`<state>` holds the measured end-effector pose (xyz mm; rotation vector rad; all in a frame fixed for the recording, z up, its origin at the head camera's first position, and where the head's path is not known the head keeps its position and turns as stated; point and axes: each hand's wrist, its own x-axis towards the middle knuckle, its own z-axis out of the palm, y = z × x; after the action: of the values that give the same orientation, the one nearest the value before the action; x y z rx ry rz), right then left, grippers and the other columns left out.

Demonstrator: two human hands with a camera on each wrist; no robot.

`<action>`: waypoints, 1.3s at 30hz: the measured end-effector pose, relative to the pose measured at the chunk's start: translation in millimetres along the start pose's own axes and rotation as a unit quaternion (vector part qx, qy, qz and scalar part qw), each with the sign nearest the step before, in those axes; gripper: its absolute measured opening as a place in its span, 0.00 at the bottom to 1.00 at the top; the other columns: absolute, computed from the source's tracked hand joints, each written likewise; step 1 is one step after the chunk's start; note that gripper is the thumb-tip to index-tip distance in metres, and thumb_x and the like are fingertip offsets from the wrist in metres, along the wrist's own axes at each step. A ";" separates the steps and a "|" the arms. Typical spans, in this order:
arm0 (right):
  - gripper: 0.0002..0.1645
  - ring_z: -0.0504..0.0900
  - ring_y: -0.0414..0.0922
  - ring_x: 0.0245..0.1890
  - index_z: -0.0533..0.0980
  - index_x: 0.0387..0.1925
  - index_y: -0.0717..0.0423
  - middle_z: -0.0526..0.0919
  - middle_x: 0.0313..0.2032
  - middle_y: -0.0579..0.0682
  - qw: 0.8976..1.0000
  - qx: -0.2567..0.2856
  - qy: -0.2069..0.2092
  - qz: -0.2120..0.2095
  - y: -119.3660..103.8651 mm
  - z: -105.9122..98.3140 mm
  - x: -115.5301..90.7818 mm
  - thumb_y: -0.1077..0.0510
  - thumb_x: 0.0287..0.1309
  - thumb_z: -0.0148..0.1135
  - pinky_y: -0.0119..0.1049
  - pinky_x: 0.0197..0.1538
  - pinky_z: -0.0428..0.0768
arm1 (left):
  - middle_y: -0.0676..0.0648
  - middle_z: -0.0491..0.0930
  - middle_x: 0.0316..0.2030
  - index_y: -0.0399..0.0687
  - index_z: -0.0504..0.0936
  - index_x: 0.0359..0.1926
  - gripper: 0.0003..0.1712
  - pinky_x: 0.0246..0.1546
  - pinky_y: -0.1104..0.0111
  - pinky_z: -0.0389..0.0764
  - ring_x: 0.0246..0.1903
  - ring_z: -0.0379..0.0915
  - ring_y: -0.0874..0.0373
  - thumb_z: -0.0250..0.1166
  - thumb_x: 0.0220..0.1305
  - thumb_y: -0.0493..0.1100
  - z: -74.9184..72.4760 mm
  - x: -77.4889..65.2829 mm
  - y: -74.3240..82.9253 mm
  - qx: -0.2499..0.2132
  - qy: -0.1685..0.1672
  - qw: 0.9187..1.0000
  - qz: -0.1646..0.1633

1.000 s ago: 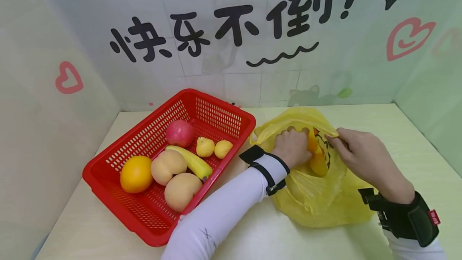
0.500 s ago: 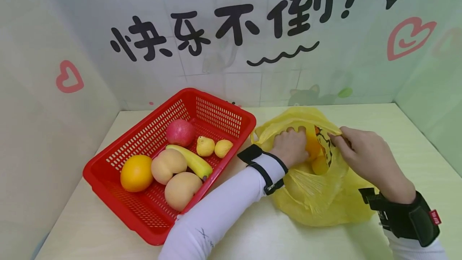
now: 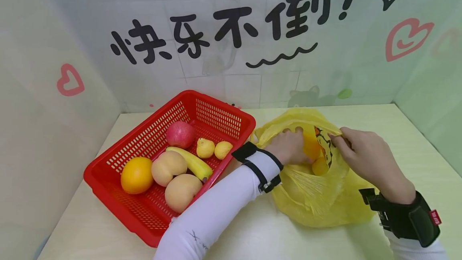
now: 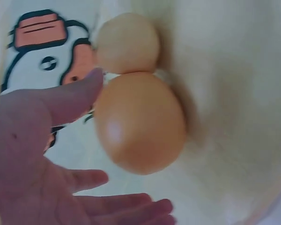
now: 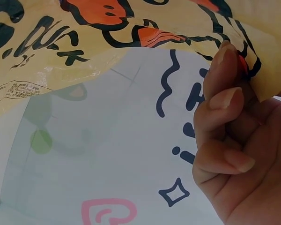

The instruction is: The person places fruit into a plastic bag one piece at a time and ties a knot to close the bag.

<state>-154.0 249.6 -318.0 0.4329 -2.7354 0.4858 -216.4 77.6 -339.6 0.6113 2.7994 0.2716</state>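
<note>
A yellow plastic bag (image 3: 317, 208) with a printed cartoon lies on the table, its mouth spread. My left hand (image 3: 290, 145) reaches into it. In the left wrist view, that hand's fingers (image 4: 117, 201) are stretched out beside a larger rounded orange-coloured fruit (image 4: 140, 124). The thumb tip lies at the fruit's upper edge; whether it touches is unclear. A smaller round fruit (image 4: 129, 43) rests against the larger one. My right hand (image 3: 371, 159) pinches the bag's right rim, its fingers (image 5: 225, 105) curled in the right wrist view.
Left of the bag stands a red perforated basket (image 3: 119, 208). It holds an orange (image 3: 136, 175), two peaches (image 3: 183, 192), a banana (image 3: 193, 163), a red pomegranate-like fruit (image 3: 181, 134) and two small yellow fruits (image 3: 205, 148). A printed wall (image 3: 223, 87) borders the table behind.
My left hand has drawn back slightly to the left inside the bag, showing more of the larger fruit. My right hand keeps its grip on the rim in the same place.
</note>
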 end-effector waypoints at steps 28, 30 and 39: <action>0.20 0.55 0.37 0.14 0.66 0.19 0.51 0.58 0.14 0.42 1.000 -0.004 -0.010 0.002 -2.0 -0.5 -0.2 0.56 0.69 0.55 0.29 0.22 0.54 | 0.46 0.79 0.58 0.44 0.77 0.59 0.20 0.42 0.72 0.77 0.42 0.74 0.56 0.59 0.68 0.42 -80.7 -45.5 -43.0 -0.042 0.013 0.993 0.107; 0.20 0.55 0.37 0.14 0.66 0.20 0.51 0.58 0.14 0.42 1.000 -0.003 -0.011 0.004 -2.0 -0.5 -1.2 0.56 0.69 0.55 0.29 0.22 0.54 | 0.46 0.80 0.55 0.44 0.78 0.58 0.18 0.39 0.71 0.77 0.40 0.74 0.55 0.59 0.68 0.41 -86.1 -50.1 -52.3 -0.050 0.029 0.993 0.099; 0.19 0.55 0.36 0.14 0.66 0.20 0.50 0.58 0.14 0.42 1.000 -0.006 -0.009 -0.001 -2.0 0.0 0.0 0.57 0.69 0.55 0.29 0.22 0.54 | 0.47 0.80 0.45 0.46 0.77 0.56 0.18 0.35 0.70 0.79 0.37 0.74 0.54 0.63 0.65 0.42 -101.1 -63.0 -88.9 -0.069 0.051 0.995 0.049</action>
<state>-153.4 247.8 -317.4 0.4386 -2.7529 0.4673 -224.6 -41.6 -251.2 0.7205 2.8202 0.5243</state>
